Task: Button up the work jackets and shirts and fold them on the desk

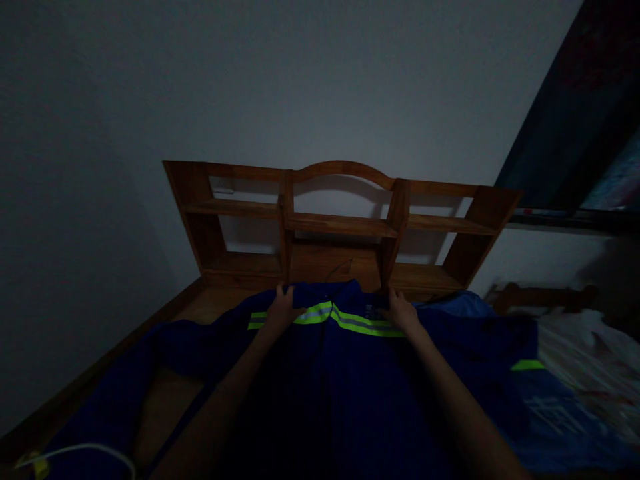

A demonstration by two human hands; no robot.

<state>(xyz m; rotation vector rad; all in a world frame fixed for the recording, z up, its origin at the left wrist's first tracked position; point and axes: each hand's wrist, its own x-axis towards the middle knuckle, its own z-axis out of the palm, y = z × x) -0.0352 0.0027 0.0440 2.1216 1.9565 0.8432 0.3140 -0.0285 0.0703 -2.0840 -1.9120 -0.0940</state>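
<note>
A dark blue work jacket (pixel 345 373) with yellow-green and grey reflective stripes lies spread over a wooden bed. My left hand (pixel 281 308) grips the jacket's far edge near the left end of the stripe, fingers curled over the cloth. My right hand (pixel 403 312) holds the same edge at the right end of the stripe, fingers closed on the fabric. Both forearms reach forward across the jacket. The room is dim.
A wooden headboard with open shelves (pixel 340 223) stands against the white wall beyond the jacket. A white cable with a yellow end (pixel 75 453) lies at the lower left. Light bedding (pixel 585 360) is heaped at the right, under a dark curtain (pixel 575 113).
</note>
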